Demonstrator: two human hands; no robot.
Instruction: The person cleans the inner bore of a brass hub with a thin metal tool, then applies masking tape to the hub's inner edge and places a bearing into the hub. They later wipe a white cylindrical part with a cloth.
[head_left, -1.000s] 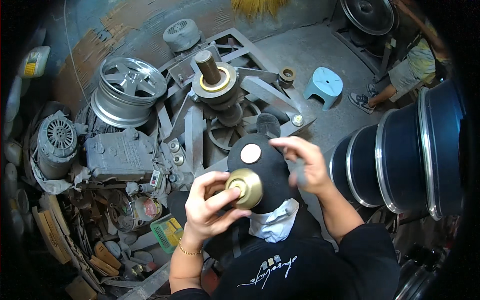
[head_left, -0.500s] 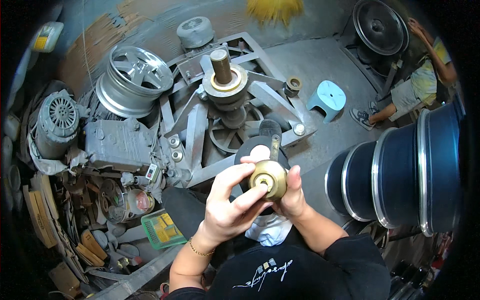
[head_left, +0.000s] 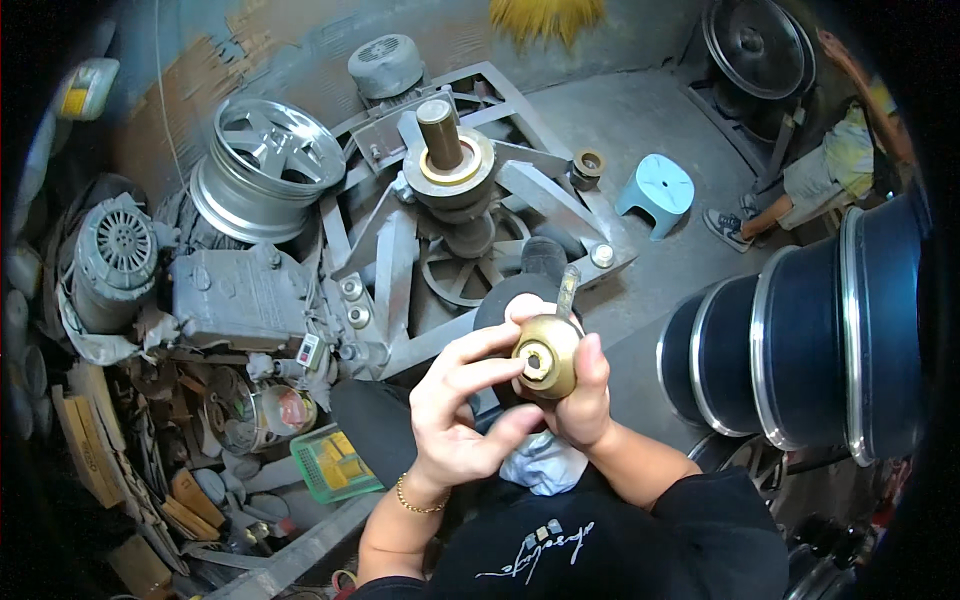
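I hold a round brass cone-shaped fitting with a hole in its middle, close in front of me. My right hand wraps around it from the right and below. My left hand touches its left side with the fingertips, a thin bracelet on the wrist. A small metal pin sticks up behind the fitting. Beyond my hands stands a grey machine frame with an upright spindle and a brass ring around it.
A silver alloy wheel leans at the back left, beside electric motors. Dark blue rims stack on the right. A light blue stool and another person's legs lie at the far right. A green tray sits among scrap at lower left.
My right hand came down from above the dark round part and closed around the brass fitting. Both hands now hold it, turned slightly, a little further right.
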